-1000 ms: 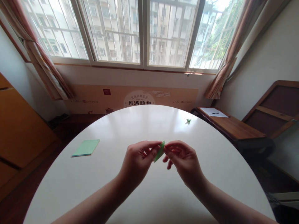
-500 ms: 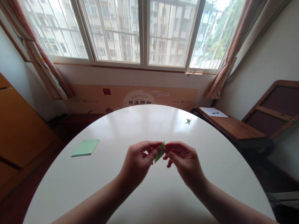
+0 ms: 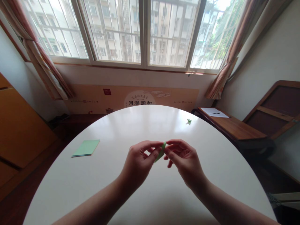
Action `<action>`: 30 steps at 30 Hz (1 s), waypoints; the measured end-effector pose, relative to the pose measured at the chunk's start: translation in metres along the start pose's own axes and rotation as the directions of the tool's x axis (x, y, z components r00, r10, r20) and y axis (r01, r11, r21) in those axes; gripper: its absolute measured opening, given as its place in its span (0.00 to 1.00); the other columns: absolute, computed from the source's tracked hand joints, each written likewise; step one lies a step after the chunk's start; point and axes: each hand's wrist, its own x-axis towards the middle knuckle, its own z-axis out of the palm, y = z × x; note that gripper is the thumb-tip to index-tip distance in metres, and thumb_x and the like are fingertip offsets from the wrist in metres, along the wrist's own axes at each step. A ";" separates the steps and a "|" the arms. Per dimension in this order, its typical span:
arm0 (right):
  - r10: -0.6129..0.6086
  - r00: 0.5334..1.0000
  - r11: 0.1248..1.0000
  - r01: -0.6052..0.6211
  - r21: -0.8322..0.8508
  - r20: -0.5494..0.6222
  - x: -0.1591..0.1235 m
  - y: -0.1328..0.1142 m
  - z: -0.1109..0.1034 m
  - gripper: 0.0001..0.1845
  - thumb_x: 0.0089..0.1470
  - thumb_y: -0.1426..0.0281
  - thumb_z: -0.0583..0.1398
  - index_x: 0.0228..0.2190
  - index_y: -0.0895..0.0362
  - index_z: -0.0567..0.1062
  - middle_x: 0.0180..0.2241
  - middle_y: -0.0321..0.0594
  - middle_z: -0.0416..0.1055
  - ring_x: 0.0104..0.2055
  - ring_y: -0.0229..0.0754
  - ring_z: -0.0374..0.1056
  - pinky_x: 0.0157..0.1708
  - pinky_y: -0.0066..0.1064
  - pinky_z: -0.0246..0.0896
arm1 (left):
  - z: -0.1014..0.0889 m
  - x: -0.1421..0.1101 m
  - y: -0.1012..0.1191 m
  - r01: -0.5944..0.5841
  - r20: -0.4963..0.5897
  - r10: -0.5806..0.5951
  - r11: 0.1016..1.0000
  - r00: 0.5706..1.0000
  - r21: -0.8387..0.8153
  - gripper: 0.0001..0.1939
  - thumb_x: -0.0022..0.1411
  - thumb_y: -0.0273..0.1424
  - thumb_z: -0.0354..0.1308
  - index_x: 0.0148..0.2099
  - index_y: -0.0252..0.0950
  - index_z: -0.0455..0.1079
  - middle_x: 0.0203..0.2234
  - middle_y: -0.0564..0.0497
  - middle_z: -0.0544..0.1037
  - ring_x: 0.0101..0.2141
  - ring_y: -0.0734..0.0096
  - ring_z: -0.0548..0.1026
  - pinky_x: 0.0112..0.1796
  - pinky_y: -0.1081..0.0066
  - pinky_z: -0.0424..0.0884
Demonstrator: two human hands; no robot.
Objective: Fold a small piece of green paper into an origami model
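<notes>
A small piece of folded green paper (image 3: 160, 152) is held up above the white round table (image 3: 150, 197), tilted with its upper tip to the right. My left hand (image 3: 142, 158) pinches it from the left between thumb and fingers, covering part of it. On the other side, my right hand (image 3: 181, 159) has its thumb and fingertips closed on the paper's upper right edge. A stack of light green paper squares (image 3: 86, 148) lies at the left of the table. Toward the back right sits a small green origami figure (image 3: 188, 121).
A wooden side table (image 3: 241, 128) beyond the right edge carries a white sheet (image 3: 214, 112) with a dark pen on it. Behind the table stand a printed beige panel (image 3: 93, 93) and a barred window (image 3: 117, 34). An orange-brown cabinet (image 3: 21, 134) is at the left.
The fingertips of my right hand have shifted slightly along the paper's upper edge, the index finger lifting a little. My left hand stays nearly in place, and the paper's tilt alters slightly.
</notes>
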 end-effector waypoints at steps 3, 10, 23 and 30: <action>-0.012 1.000 1.000 0.012 -0.014 0.004 -0.001 0.000 0.000 0.12 0.52 0.64 0.69 0.37 0.55 0.77 0.29 0.39 0.78 0.27 0.41 0.74 0.19 0.27 0.68 | 0.001 0.001 0.003 0.040 -0.007 -0.041 0.998 0.999 -0.050 0.09 0.59 0.30 0.63 0.40 0.34 0.82 0.31 0.46 0.83 0.26 0.68 0.76 0.22 0.74 0.72; 0.030 1.000 0.999 -0.030 0.014 0.001 -0.001 0.002 0.000 0.13 0.50 0.64 0.71 0.36 0.54 0.76 0.29 0.38 0.78 0.27 0.41 0.74 0.18 0.26 0.66 | 0.001 0.002 0.004 0.115 0.012 -0.115 0.990 0.993 -0.080 0.09 0.57 0.31 0.62 0.38 0.34 0.81 0.30 0.46 0.83 0.27 0.66 0.77 0.21 0.75 0.73; 0.209 0.977 0.974 -0.211 0.076 0.036 0.002 0.000 0.001 0.14 0.46 0.61 0.72 0.33 0.57 0.83 0.27 0.40 0.78 0.28 0.40 0.70 0.18 0.25 0.64 | 0.000 0.002 0.003 0.050 -0.008 -0.050 0.998 0.999 -0.027 0.08 0.59 0.30 0.62 0.40 0.34 0.78 0.26 0.48 0.81 0.25 0.69 0.76 0.24 0.74 0.71; 0.199 0.979 0.976 -0.201 0.079 0.041 0.002 0.003 -0.001 0.11 0.46 0.62 0.72 0.31 0.55 0.84 0.24 0.39 0.77 0.27 0.39 0.69 0.18 0.23 0.63 | -0.001 0.003 -0.002 0.049 0.017 -0.050 0.998 0.999 0.039 0.09 0.60 0.34 0.63 0.38 0.35 0.81 0.26 0.48 0.82 0.29 0.66 0.77 0.25 0.74 0.71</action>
